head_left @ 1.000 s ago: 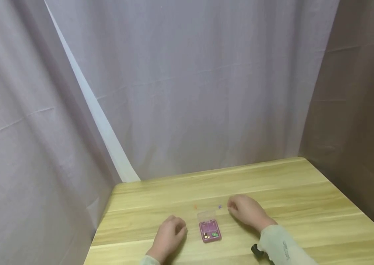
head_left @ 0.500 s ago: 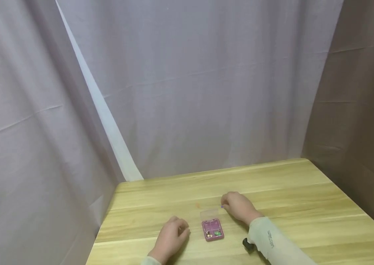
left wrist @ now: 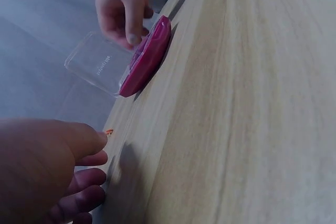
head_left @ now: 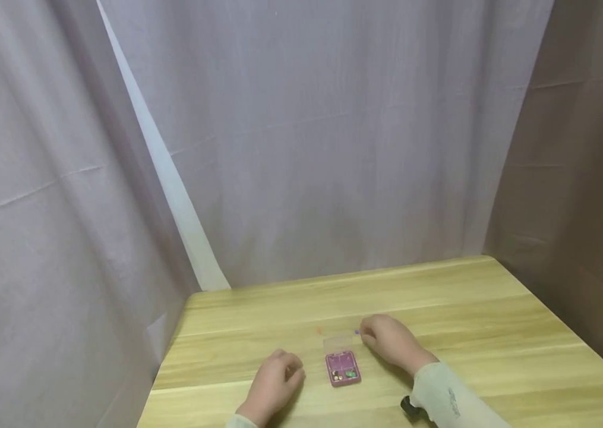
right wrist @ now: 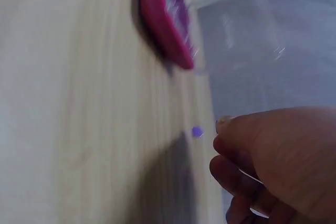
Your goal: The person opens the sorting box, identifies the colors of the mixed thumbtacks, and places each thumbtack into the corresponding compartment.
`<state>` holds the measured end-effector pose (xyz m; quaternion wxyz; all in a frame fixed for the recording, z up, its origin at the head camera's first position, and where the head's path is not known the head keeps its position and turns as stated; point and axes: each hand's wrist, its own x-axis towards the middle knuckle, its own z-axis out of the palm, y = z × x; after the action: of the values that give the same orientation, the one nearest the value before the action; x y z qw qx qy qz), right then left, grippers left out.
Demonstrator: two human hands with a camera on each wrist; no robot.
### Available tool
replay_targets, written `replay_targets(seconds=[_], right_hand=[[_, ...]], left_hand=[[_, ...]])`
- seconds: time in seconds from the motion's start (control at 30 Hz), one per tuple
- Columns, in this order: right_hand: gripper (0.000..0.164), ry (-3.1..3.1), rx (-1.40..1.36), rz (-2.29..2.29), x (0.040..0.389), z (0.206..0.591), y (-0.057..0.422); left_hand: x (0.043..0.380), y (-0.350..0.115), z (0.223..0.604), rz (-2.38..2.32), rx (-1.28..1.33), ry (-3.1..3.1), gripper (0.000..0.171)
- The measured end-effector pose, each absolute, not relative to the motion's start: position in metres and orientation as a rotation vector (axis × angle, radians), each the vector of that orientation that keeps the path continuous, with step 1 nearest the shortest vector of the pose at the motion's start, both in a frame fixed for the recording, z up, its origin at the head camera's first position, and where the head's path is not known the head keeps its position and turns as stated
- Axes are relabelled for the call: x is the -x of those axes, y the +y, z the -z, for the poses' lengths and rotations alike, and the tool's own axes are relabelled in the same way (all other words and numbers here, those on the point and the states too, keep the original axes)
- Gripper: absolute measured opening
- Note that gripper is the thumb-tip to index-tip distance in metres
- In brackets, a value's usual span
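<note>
A small magenta compartment case (head_left: 343,368) lies on the table, its clear lid (left wrist: 94,64) swung back. Its front left section holds gold and dark bits; green pieces (head_left: 351,374) fill the front right one. My right hand (head_left: 394,342) is beyond the case to the right, thumb and fingertips drawn close together beside a tiny purple bead (right wrist: 197,131) on the wood. I cannot tell whether anything sits between those fingertips. Left of the case, my left hand (head_left: 274,380) rests with loosely bent fingers and holds nothing. A small orange piece (head_left: 319,330) lies behind the case.
The wood-grained table (head_left: 258,315) is bounded by grey curtains (head_left: 333,178) at the back and sides. A black device (head_left: 410,407) is at my right wrist, under the pale sleeve (head_left: 448,392).
My right hand has moved left to the purple bead, then drawn back slightly to the right. Less purple shows there than a second ago. The left hand has stayed beside the case.
</note>
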<state>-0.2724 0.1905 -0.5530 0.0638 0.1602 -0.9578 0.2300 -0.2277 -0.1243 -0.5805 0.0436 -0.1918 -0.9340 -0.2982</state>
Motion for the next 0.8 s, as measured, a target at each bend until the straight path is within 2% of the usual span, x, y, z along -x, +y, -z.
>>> replay_targets(seconds=[0.33, 0.8], right_hand=[[0.004, -2.834, -0.630, -0.918, 0.232, 0.538, 0.171], [0.006, -2.833, -0.644, -0.735, 0.230, 0.557, 0.155]], left_hand=[[0.223, -0.121, 0.581, 0.927, 0.548, -2.844, 0.015], [0.224, -0.119, 0.584, 0.910, 0.537, -2.857, 0.019]])
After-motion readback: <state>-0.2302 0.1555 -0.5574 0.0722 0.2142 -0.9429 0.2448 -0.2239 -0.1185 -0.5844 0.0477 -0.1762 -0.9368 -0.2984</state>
